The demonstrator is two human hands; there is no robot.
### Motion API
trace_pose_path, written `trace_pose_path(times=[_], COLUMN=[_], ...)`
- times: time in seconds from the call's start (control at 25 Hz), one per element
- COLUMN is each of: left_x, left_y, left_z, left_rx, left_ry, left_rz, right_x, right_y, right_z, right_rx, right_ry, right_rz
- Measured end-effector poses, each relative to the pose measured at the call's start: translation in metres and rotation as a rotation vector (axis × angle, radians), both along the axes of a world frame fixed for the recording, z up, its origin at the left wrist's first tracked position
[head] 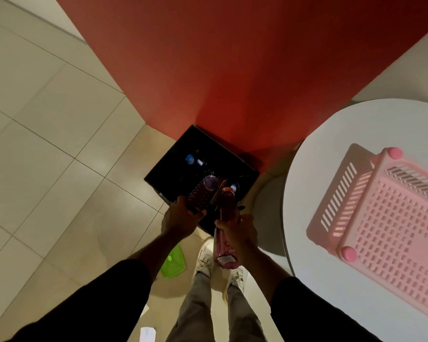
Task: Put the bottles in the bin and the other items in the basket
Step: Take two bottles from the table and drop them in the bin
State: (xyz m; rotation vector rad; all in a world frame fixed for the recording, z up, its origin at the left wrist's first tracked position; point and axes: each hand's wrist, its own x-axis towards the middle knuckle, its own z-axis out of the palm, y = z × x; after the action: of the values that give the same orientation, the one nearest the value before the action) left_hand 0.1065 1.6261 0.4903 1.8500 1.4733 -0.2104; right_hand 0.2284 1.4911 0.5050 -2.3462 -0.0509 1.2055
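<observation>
Both hands hang over the black bin (pixel 163 169) on the floor: the left hand (pixel 181 218) clamps a purple bottle (pixel 203 193), the right hand (pixel 240 230) a red bottle (pixel 226 201). Bottles already lie inside. The pink basket (pixel 381 213) on the surface (pixel 314 169) looks empty, so that sorting seemingly remains.

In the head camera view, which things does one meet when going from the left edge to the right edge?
Green plastic piece on the floor → left hand holding the purple bottle → right hand holding the red bottle → white round table → pink basket.
</observation>
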Motion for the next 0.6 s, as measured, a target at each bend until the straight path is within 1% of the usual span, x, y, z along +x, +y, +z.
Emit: trace_pose_path(times=[0.16,0.32,0.36,0.44,0.52,0.6], left_x=[0.021,0.034,0.038,0.040,0.039,0.033], left_y=[0.041,0.062,0.068,0.074,0.076,0.073], left_z=[-0.038,-0.064,-0.074,-0.085,-0.099,-0.102], left_rx=[0.023,0.056,0.051,-0.026,-0.048,0.028], left_ry=[0.001,0.005,0.006,0.034,0.161,0.248], left_rz=[-0.058,-0.100,-0.121,-0.140,-0.217,-0.344], right_x=[0.016,0.031,0.034,0.032,0.022,0.009], right_y=[0.038,0.064,0.071,0.074,0.073,0.062], right_z=[-0.033,-0.052,-0.058,-0.064,-0.072,-0.080], right_rx=[0.008,0.028,0.049,0.075,0.067,0.003], right_ry=[0.000,-0.002,-0.017,-0.044,-0.063,-0.065], right_rz=[-0.055,-0.102,-0.123,-0.132,-0.062,0.095])
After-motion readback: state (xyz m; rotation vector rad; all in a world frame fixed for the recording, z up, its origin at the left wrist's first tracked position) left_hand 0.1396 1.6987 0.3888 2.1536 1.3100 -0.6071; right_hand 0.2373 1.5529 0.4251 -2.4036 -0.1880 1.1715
